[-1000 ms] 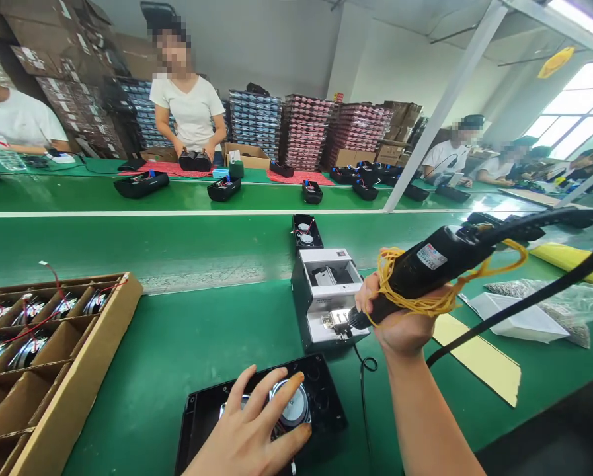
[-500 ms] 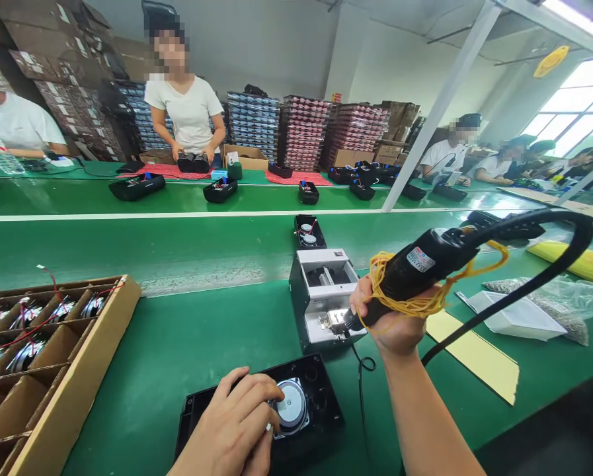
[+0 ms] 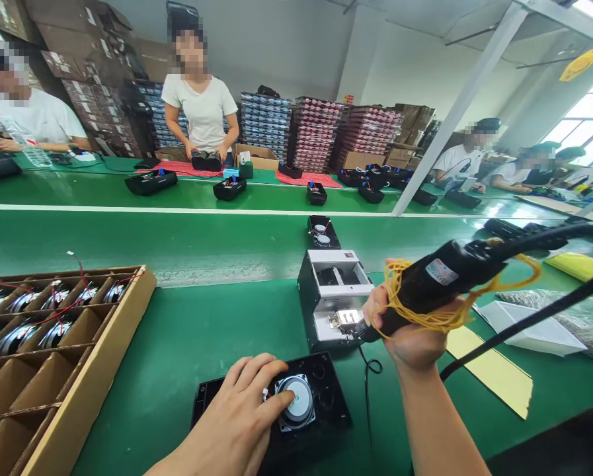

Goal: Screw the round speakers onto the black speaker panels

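My right hand (image 3: 418, 330) is wrapped around a black electric screwdriver (image 3: 432, 274) with yellow cord wound about it. The tool's lower end points at the metal outlet of a screw feeder (image 3: 333, 297); its tip is hard to make out. My left hand (image 3: 239, 410) lies over a black speaker housing (image 3: 333, 383) with its fingers apart. Its thumb touches the round back of a silver speaker (image 3: 299, 400) in the housing, and the index fingertip is near the speaker's upper edge. A small white connector (image 3: 265, 395) shows between thumb and index finger.
At left stands a divided cardboard box (image 3: 122, 337) with several speakers. Another housing (image 3: 323, 231) sits behind the feeder. On the right lie a yellow card (image 3: 494, 370), a white tray (image 3: 529, 327) and a bag of screws (image 3: 568, 324). A co-worker (image 3: 201, 112) stands across the belt.
My left hand has shifted on the housing; its thumb now rests on the speaker, where fingers were before. The screwdriver stays at the feeder. The camera view has swung slightly left.
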`<state>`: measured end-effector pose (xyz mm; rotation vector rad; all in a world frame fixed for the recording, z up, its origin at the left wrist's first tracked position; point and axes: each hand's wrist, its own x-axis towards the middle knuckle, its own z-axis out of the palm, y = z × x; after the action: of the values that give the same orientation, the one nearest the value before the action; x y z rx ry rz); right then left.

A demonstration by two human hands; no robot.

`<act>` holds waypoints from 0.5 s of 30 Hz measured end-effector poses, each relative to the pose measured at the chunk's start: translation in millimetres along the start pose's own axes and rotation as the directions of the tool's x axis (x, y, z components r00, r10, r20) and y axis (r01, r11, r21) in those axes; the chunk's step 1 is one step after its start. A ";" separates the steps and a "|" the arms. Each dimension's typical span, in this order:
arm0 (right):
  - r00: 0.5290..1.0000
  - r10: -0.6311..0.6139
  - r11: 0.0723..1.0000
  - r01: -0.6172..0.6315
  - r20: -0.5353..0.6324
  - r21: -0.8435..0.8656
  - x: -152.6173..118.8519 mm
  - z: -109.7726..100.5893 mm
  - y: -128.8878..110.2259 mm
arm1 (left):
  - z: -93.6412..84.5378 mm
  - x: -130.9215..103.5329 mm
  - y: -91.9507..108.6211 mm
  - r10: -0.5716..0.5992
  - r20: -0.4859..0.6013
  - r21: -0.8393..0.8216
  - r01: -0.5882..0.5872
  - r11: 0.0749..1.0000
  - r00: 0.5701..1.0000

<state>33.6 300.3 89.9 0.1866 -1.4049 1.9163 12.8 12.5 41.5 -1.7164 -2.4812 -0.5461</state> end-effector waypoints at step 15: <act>0.992 -0.083 0.976 0.061 0.093 0.210 -40.6 26.9 -33.0 | -23.4 0.9 10.0 -0.194 0.435 -0.009 0.219 0.976 0.879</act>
<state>75.5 261.8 104.8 0.4346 -1.2435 2.0147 18.4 8.6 66.0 -1.7643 -3.0086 -0.2703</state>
